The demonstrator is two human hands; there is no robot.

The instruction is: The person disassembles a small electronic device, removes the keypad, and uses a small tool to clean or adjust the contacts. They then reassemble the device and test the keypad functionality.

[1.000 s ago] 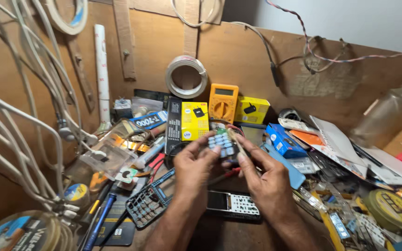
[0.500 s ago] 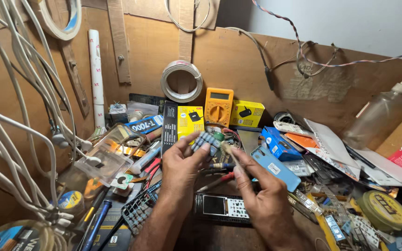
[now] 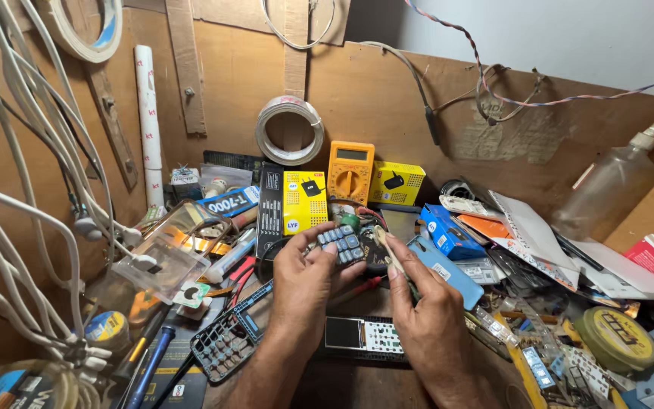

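Note:
My left hand (image 3: 306,282) grips a small black keypad phone (image 3: 346,247) with grey-blue keys, thumb resting on its lower edge. My right hand (image 3: 427,318) holds a thin pale stick-like tool (image 3: 386,247) whose tip touches the right side of the phone. Below the hands, a second keypad phone (image 3: 361,337) with a white keypad lies flat on the bench. A loose black keypad frame (image 3: 227,342) lies left of my left wrist.
An orange multimeter (image 3: 350,171), yellow boxes (image 3: 304,200) and a tape roll (image 3: 289,130) stand along the wooden back wall. White cables (image 3: 32,220) hang at left. A blue phone cover (image 3: 439,270), papers, a plastic bottle (image 3: 607,193) and a tin (image 3: 615,339) crowd the right.
The view has shifted slightly. Both hands stay on the small phone; the right hand has brought the thin tool against its right side.

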